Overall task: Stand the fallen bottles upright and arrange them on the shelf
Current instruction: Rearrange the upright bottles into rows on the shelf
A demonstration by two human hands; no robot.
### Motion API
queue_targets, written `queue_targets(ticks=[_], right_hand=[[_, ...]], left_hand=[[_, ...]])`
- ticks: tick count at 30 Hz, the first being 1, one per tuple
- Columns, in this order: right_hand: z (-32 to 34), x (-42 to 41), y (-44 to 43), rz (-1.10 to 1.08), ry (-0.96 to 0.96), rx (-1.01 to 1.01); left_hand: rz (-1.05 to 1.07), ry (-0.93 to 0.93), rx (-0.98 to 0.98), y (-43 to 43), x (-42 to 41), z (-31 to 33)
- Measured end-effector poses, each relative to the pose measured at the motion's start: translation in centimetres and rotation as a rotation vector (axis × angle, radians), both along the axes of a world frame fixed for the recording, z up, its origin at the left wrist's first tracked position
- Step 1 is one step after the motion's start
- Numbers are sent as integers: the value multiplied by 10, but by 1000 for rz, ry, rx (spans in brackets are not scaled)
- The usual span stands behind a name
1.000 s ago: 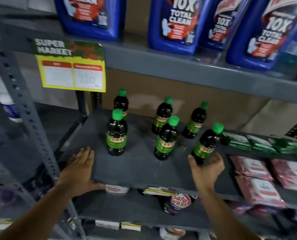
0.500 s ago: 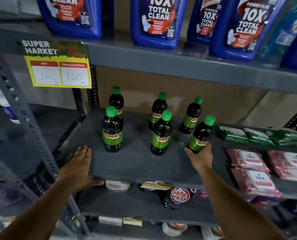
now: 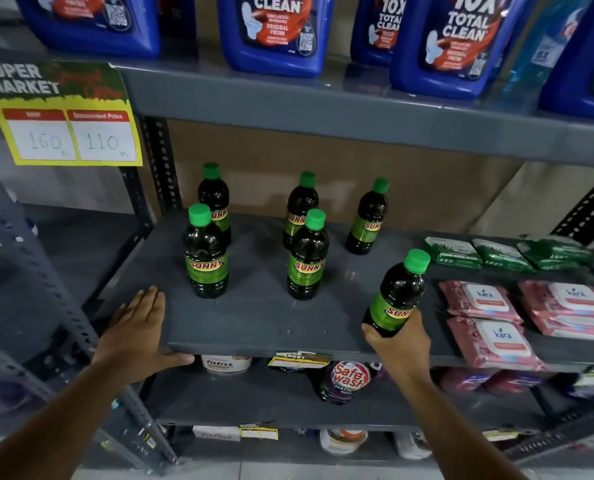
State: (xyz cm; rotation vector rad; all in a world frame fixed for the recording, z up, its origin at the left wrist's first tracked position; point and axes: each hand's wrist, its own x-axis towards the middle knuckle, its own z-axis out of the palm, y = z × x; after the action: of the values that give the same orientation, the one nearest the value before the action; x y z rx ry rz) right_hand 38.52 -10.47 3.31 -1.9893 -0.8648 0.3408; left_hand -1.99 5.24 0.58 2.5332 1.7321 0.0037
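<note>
Several dark bottles with green caps and green SUNNY labels stand on the grey shelf (image 3: 254, 317). Two are in front, a left one (image 3: 205, 258) and a middle one (image 3: 307, 259). Three stand behind them: back left (image 3: 214, 199), back middle (image 3: 300, 202) and back right (image 3: 368, 220). My right hand (image 3: 397, 336) grips the base of another bottle (image 3: 397, 292) near the shelf's front right, tilted slightly right. My left hand (image 3: 138, 336) lies flat on the shelf's front left edge, fingers apart, thumb under the lip.
Pink wipe packs (image 3: 489, 320) and green packs (image 3: 496, 252) fill the shelf's right side. Blue cleaner jugs (image 3: 278, 32) stand on the shelf above. A yellow price tag (image 3: 67, 133) hangs at the left upright. Detergent pouches (image 3: 347, 379) lie on the shelf below.
My right hand has closed on the rightmost bottle and drawn it toward the shelf's front right. My left hand stays on the shelf edge. The camera has moved closer.
</note>
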Motion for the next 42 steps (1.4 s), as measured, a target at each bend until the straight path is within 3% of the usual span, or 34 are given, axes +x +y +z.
queue_targets(ticks=[7,10,12,15,18,23,27,31,42], right_hand=[[3,-5,-3,9,2,37],[3,-18,-13,-43,37,172],[-10,-40,-25,-70,-50,146],[-28,-84,-34,205,-159,48],[-21,-110,-4,364,-156,99],[7,-103,78,214,36,120],[21,-86,116,236,194,82],[20,-86,126,225,163,-5],[8,-105,74,224,103,36]], left_hand=[[8,15,-12,0,1,0],[8,3,-5,0,1,0],[8,-7,-5,-1,2,1],[8,-10,5,-1,2,1],[10,1,-4,-1,1,2],[10,-22,-13,-1,2,2],[16,-33,-15,-4,4,6],[27,-46,-5,-5,4,7],[17,-39,11,-4,2,4]])
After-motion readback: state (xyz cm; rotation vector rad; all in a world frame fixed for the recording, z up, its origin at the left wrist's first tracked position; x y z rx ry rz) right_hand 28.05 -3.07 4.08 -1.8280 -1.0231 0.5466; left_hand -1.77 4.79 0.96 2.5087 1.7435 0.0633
